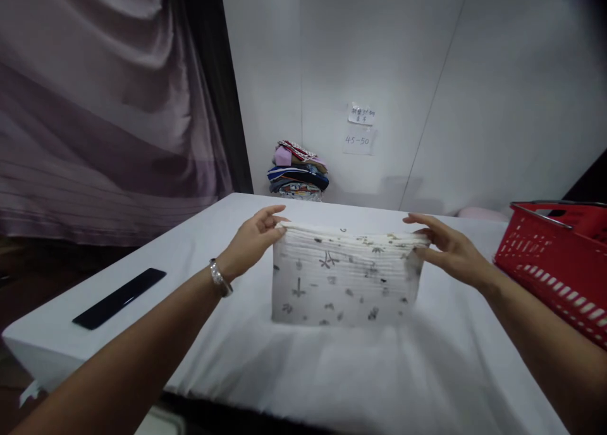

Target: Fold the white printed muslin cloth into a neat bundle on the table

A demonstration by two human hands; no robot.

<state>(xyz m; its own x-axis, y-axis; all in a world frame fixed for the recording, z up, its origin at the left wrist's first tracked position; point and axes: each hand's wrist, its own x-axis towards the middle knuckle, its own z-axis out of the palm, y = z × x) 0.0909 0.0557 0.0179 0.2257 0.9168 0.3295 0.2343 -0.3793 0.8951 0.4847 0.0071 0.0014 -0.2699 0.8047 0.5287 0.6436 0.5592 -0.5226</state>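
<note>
A white cloth with small dark printed motifs is folded into a rectangle and held upright over the white-covered table. My left hand pinches its upper left corner between thumb and fingers. At the upper right corner, my right hand grips the cloth the same way. The layered folds show along the top edge. I cannot tell whether the lower edge touches the table.
A red plastic basket stands at the right. On the table's left lies a flat black object. Folded clothes are stacked beyond the far edge, by a wall with paper notes. A pinkish curtain hangs at the left.
</note>
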